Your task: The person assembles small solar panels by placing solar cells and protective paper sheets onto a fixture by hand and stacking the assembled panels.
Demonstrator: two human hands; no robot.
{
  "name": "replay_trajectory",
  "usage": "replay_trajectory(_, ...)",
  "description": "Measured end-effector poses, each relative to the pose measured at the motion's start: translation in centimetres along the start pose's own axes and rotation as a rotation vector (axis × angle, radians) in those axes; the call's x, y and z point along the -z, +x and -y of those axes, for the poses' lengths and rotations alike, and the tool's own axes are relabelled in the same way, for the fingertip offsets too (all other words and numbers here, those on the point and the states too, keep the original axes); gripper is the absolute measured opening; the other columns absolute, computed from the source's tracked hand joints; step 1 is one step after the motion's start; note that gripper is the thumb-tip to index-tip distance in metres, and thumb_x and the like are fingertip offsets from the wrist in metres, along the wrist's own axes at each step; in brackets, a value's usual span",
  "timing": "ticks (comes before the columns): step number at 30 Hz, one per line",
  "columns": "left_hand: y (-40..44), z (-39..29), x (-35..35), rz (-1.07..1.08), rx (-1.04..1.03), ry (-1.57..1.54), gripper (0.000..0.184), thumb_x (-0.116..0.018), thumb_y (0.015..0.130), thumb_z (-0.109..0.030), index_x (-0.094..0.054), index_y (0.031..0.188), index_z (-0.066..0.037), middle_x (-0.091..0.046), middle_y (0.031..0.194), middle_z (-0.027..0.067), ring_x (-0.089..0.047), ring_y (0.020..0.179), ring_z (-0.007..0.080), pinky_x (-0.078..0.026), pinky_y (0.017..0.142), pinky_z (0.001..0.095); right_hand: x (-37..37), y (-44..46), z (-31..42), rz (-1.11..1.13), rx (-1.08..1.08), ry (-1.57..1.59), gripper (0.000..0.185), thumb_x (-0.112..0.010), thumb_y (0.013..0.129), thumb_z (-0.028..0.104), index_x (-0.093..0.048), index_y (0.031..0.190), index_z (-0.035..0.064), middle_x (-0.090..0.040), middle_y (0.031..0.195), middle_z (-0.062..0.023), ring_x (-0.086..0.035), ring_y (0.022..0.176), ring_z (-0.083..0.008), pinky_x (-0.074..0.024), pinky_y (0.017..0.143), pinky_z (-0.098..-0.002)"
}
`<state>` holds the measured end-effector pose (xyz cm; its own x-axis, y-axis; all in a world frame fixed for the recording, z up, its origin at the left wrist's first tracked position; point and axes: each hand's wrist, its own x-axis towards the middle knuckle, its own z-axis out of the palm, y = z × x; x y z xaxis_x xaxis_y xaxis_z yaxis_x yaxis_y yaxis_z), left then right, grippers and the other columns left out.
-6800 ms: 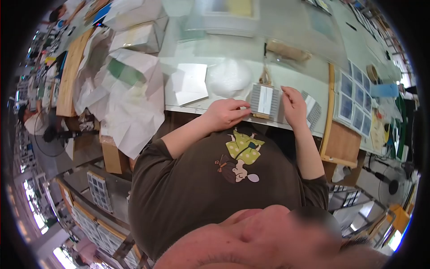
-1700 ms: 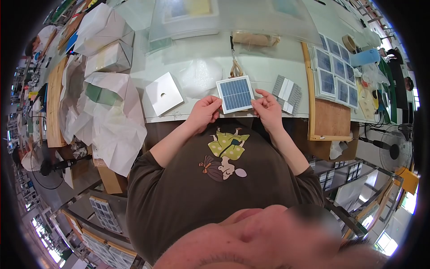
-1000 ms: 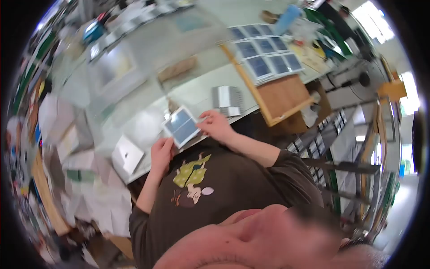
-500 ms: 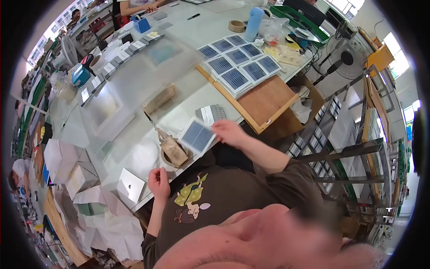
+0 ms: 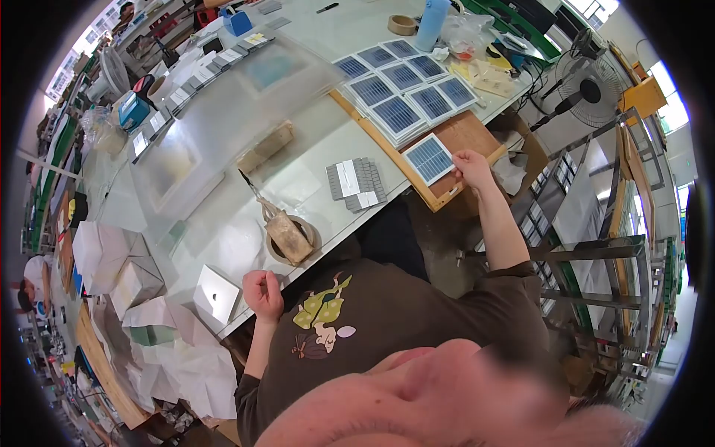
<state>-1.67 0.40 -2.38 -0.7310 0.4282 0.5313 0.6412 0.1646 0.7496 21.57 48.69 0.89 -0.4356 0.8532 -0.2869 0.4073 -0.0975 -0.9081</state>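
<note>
My right hand (image 5: 472,168) pinches the right edge of a white-framed solar panel (image 5: 430,159), which is over the bare brown part of a wooden board (image 5: 473,139). Several more framed panels (image 5: 395,109) lie in rows further up that board. My left hand (image 5: 263,293) is curled at the table's front edge, and whether anything is inside it is too small to tell. Close to it are a white square plate (image 5: 217,295) with a small hole and a worn block (image 5: 289,236) with a cord, lying on a round ring.
Grey ribbed strips (image 5: 356,183) with white labels lie mid-table. Behind them are a wrapped brown bundle (image 5: 267,146) and a translucent sheet (image 5: 223,112). A blue bottle (image 5: 432,26) and tape roll (image 5: 402,26) stand at the back. White wrapping (image 5: 179,357) is at left, a fan (image 5: 588,91) at right.
My right hand has carried the solar panel rightward from the worn block to the wooden board. My left hand has let go of it and stays near the table edge. The view has turned right.
</note>
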Motion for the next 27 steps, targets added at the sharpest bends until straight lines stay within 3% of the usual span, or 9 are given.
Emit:
replay_trajectory(5, 0.1, -0.1, 0.1, 0.018, -0.063, 0.021, 0.004, -0.058, 0.086, 0.000, -0.056, 0.083, -0.001, -0.052, 0.078, 0.0059, -0.045, 0.065, 0.0116, -0.038, 0.059, 0.0224, -0.6, 0.2, 0.1, 0.019, 0.040, -0.240, 0.018, -0.063, 0.085, 0.017, -0.062, 0.096, 0.0019, -0.061, 0.073, -0.0057, -0.058, 0.064, -0.0151, -0.0478, 0.060, -0.0280)
replay_trajectory(7, 0.0, -0.3, 0.1, -0.003, -0.043, 0.018, 0.005, -0.059, 0.083, 0.001, -0.055, 0.081, -0.002, -0.053, 0.076, 0.0073, -0.048, 0.065, 0.0168, -0.039, 0.059, 0.0263, -1.2, -1.9, 0.7, -0.410, 0.517, -0.887, 0.025, -0.063, 0.084, 0.024, -0.062, 0.098, 0.0027, -0.063, 0.092, -0.0117, -0.061, 0.086, -0.0240, -0.0485, 0.075, -0.0378)
replay_trajectory(8, 0.1, -0.4, 0.1, -0.018, -0.023, 0.014, 0.008, -0.061, 0.081, 0.002, -0.055, 0.079, -0.003, -0.055, 0.074, 0.0088, -0.051, 0.066, 0.0220, -0.041, 0.060, 0.0302, -1.2, -3.0, 1.6, -0.387, 0.483, -0.822, 0.042, -0.063, 0.083, 0.031, -0.057, 0.112, 0.0004, -0.053, 0.119, -0.0230, -0.049, 0.114, -0.0329, -0.0404, 0.093, -0.0427)
replay_trajectory(9, 0.3, -0.6, 0.3, -0.028, -0.027, 0.010, 0.008, -0.061, 0.081, 0.002, -0.055, 0.079, -0.003, -0.055, 0.074, 0.0088, -0.051, 0.066, 0.0220, -0.041, 0.060, 0.0302, -1.5, -3.6, 1.2, -0.392, 0.494, -0.823, 0.042, -0.063, 0.083, 0.031, -0.057, 0.112, 0.0004, -0.053, 0.119, -0.0230, -0.049, 0.114, -0.0329, -0.0404, 0.093, -0.0427)
replay_trajectory(11, 0.9, -1.1, 1.2, 0.052, -0.184, 0.129, 0.010, -0.063, 0.077, 0.002, -0.056, 0.079, -0.003, -0.056, 0.074, 0.0092, -0.053, 0.068, 0.0263, -0.043, 0.062, 0.0335, -2.4, -3.7, -0.9, -0.801, 0.657, -0.741, 0.061, -0.062, 0.084, 0.033, -0.042, 0.128, -0.0050, -0.040, 0.132, -0.0292, -0.039, 0.123, -0.0366, -0.0324, 0.102, -0.0407)
replay_trajectory(15, 1.2, -1.5, 2.5, 0.113, -0.251, 0.240, 0.013, -0.064, 0.073, 0.003, -0.055, 0.079, -0.005, -0.057, 0.075, 0.0090, -0.055, 0.071, 0.0296, -0.046, 0.068, 0.0378, -3.3, -0.7, -4.4, -0.885, 0.536, -0.347, 0.065, -0.060, 0.088, 0.026, -0.031, 0.133, -0.0093, -0.037, 0.134, -0.0280, -0.037, 0.127, -0.0339, -0.0317, 0.104, -0.0380)
replay_trajectory(17, 0.8, -0.8, 2.5, 0.078, -0.269, 0.249, 0.013, -0.065, 0.072, 0.002, -0.055, 0.079, -0.005, -0.057, 0.074, 0.0088, -0.056, 0.072, 0.0301, -0.046, 0.069, 0.0384, -4.0, -0.5, -4.0, -0.842, 0.527, 0.155, 0.071, -0.062, 0.087, 0.022, -0.023, 0.138, -0.0078, -0.032, 0.140, -0.0238, -0.033, 0.129, -0.0307, -0.0261, 0.107, -0.0378)
replay_trajectory(21, 0.4, 0.3, 2.1, 0.074, -0.293, 0.260, 0.014, -0.067, 0.071, -0.001, -0.055, 0.079, -0.005, -0.058, 0.075, 0.0092, -0.057, 0.073, 0.0300, -0.047, 0.069, 0.0375, -3.4, -0.2, -4.2, -0.585, 0.378, 0.587, 0.068, -0.057, 0.088, 0.008, -0.016, 0.141, -0.0062, -0.033, 0.140, -0.0195, -0.040, 0.125, -0.0271, -0.0349, 0.102, -0.0346)
replay_trajectory(27, 0.9, -0.7, 1.6, 0.059, -0.239, 0.216, 0.014, -0.066, 0.072, 0.001, -0.056, 0.078, -0.005, -0.058, 0.075, 0.0094, -0.057, 0.073, 0.0298, -0.046, 0.069, 0.0372, -4.3, 0.2, -4.0, -0.633, 0.322, 0.509, 0.072, -0.056, 0.088, 0.006, -0.010, 0.142, -0.0067, -0.032, 0.141, -0.0198, -0.039, 0.125, -0.0275, -0.0333, 0.103, -0.0345)
